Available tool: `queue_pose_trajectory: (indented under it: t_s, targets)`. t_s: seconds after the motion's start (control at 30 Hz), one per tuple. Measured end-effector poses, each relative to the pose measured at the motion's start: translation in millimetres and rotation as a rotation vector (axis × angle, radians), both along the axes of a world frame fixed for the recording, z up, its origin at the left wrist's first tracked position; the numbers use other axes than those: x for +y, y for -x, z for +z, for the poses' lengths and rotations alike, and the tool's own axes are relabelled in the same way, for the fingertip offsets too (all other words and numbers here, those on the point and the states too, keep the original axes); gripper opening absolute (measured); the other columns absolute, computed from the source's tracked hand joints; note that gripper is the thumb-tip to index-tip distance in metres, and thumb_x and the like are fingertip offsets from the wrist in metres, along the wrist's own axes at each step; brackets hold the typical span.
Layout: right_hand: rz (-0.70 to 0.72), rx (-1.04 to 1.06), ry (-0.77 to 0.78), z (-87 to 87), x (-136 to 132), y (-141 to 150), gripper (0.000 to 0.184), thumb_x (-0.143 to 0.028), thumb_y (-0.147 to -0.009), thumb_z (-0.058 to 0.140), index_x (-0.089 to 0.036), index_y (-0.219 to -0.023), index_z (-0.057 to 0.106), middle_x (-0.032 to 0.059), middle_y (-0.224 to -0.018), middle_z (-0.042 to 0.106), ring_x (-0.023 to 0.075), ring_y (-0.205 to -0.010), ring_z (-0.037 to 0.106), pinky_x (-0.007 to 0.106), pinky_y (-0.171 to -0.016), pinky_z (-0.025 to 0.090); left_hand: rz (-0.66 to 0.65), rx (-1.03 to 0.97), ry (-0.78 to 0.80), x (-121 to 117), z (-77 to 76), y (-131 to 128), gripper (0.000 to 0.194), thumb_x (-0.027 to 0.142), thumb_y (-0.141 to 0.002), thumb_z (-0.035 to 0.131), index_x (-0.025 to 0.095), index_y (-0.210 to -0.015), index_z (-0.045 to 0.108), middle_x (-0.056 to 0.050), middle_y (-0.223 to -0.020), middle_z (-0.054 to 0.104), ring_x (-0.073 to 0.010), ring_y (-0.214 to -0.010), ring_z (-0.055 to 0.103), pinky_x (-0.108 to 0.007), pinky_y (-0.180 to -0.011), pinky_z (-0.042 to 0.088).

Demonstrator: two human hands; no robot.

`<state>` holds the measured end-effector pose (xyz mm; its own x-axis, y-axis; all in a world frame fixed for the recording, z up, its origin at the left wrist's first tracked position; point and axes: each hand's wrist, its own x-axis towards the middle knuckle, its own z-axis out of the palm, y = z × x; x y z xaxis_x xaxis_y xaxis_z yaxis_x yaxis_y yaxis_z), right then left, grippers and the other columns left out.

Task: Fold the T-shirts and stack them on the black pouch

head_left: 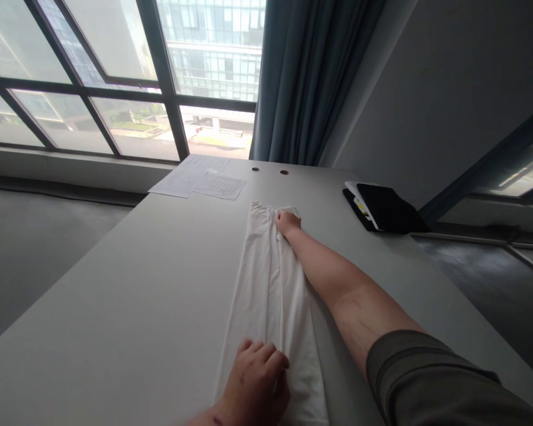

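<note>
White cloth (270, 290) lies folded lengthwise on our tabletop (128, 284); right hand (288, 222) pinches its far end, left hand (257, 381) presses flat; crosswise folds remain.

A single head-worn camera is looking forward and down along a long grey table (115, 296), from the near end toward the far end, where a window (115, 77) and a blue curtain (302, 77) are closing off the view. It is sitting close above the near edge, so the left hand (257, 381) is filling the bottom of the frame while the right hand (288, 222) is reaching well away up the white cloth (266, 284). The horizon is tilting (the table is running off at a slant). No second view is sharing this scene.
</note>
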<state>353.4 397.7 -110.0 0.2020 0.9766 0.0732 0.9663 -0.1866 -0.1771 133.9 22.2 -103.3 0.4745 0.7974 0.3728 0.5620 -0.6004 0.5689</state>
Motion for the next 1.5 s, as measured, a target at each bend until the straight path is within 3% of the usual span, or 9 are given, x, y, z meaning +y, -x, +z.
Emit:
queue_pose_trajectory:
  t_s: [0.2, 0.33, 0.5, 0.63, 0.73, 0.97, 1.27, 1.37, 1.5]
  targets:
    - [0.037, 0.007, 0.006, 5.1, -7, -3, 0.030, -0.037, -0.102, 0.048, -0.024, -0.113, 0.072, 0.0087, -0.118, 0.075, 0.0240, -0.109, 0.066, 0.035, -0.095, 0.045, 0.031, 0.074, 0.076, 0, -2.7, 6, 0.019, 0.007, -0.070, 0.059, 0.023, -0.080, 0.059, 0.001, -0.076, 0.067, -0.0172, -0.071, 0.060, -0.035, -0.072, 0.034]
    - [0.073, -0.038, -0.081, 15.6, -27, 0, 0.038, -0.045, -0.101, 0.049, -0.021, -0.123, 0.069, 0.0134, -0.128, 0.071, 0.0271, -0.119, 0.062, 0.035, -0.097, 0.046, -0.003, 0.198, 0.167, 0, -4.8, 6, 0.013, 0.012, -0.076, 0.063, 0.023, -0.081, 0.062, 0.000, -0.080, 0.070, -0.0187, -0.076, 0.063, -0.036, -0.075, 0.036]
    - [0.109, -0.089, 0.155, 19.4, -66, 8, 0.046, -0.054, -0.095, 0.056, -0.017, -0.114, 0.075, 0.0187, -0.116, 0.075, 0.0320, -0.108, 0.070, 0.037, -0.089, 0.052, -0.018, 0.320, 0.248, 2, -0.7, 5, 0.008, 0.015, -0.084, 0.064, 0.023, -0.082, 0.064, -0.001, -0.084, 0.072, -0.0206, -0.083, 0.066, -0.037, -0.077, 0.038]
    - [0.113, -0.081, 0.152, 19.3, -85, 10, 0.039, -0.044, -0.099, 0.050, -0.020, -0.116, 0.076, 0.0164, -0.120, 0.075, 0.0294, -0.111, 0.070, 0.034, -0.089, 0.052, -0.023, 0.341, 0.267, 2, 7.2, 4, 0.009, 0.014, -0.085, 0.063, 0.023, -0.083, 0.066, -0.002, -0.086, 0.072, -0.0211, -0.086, 0.066, -0.038, -0.079, 0.039]
    - [0.098, -0.071, 0.132, 22.0, -87, 10, 0.041, -0.036, -0.102, 0.041, -0.019, -0.119, 0.075, 0.0162, -0.120, 0.075, 0.0280, -0.112, 0.070, 0.033, -0.089, 0.052, -0.020, 0.319, 0.277, 1, 13.2, 4, 0.012, 0.012, -0.082, 0.062, 0.023, -0.085, 0.066, -0.001, -0.087, 0.073, -0.0206, -0.086, 0.066, -0.037, -0.080, 0.039]
    - [0.117, -0.057, 0.168, 23.7, -86, 15, 0.038, -0.037, -0.096, 0.054, -0.014, -0.116, 0.077, 0.0211, -0.120, 0.074, 0.0315, -0.112, 0.071, 0.034, -0.091, 0.052, -0.010, 0.286, 0.259, 1, 16.6, 6, 0.014, 0.011, -0.082, 0.058, 0.022, -0.085, 0.066, -0.001, -0.086, 0.072, -0.0199, -0.085, 0.065, -0.037, -0.080, 0.038]
    - [0.159, -0.058, 0.125, 30.0, -85, 16, 0.039, -0.038, -0.102, 0.045, -0.017, -0.117, 0.074, 0.0165, -0.120, 0.075, 0.0278, -0.112, 0.069, 0.032, -0.090, 0.050, 0.007, 0.278, 0.273, 0, 21.8, 9, 0.011, 0.013, -0.083, 0.060, 0.022, -0.085, 0.064, -0.001, -0.085, 0.072, -0.0196, -0.084, 0.065, -0.036, -0.082, 0.038]
    - [0.188, -0.045, 0.128, 25.4, -93, 21, 0.038, -0.042, -0.102, 0.047, -0.018, -0.117, 0.073, 0.0146, -0.117, 0.075, 0.0279, -0.109, 0.069, 0.033, -0.090, 0.051, 0.038, 0.358, 0.274, 0, 20.6, 10, 0.009, 0.015, -0.085, 0.060, 0.022, -0.085, 0.064, -0.002, -0.085, 0.072, -0.0214, -0.086, 0.065, -0.037, -0.082, 0.037]
    - [0.212, -0.025, 0.032, 17.4, -119, 19, 0.042, -0.039, -0.106, 0.038, -0.019, -0.131, 0.066, 0.0145, -0.133, 0.068, 0.0274, -0.121, 0.062, 0.035, -0.104, 0.046, 0.052, 0.409, 0.261, 0, 20.9, 14, 0.008, 0.017, -0.088, 0.060, 0.022, -0.090, 0.065, -0.004, -0.089, 0.071, -0.0229, -0.089, 0.063, -0.038, -0.083, 0.038]
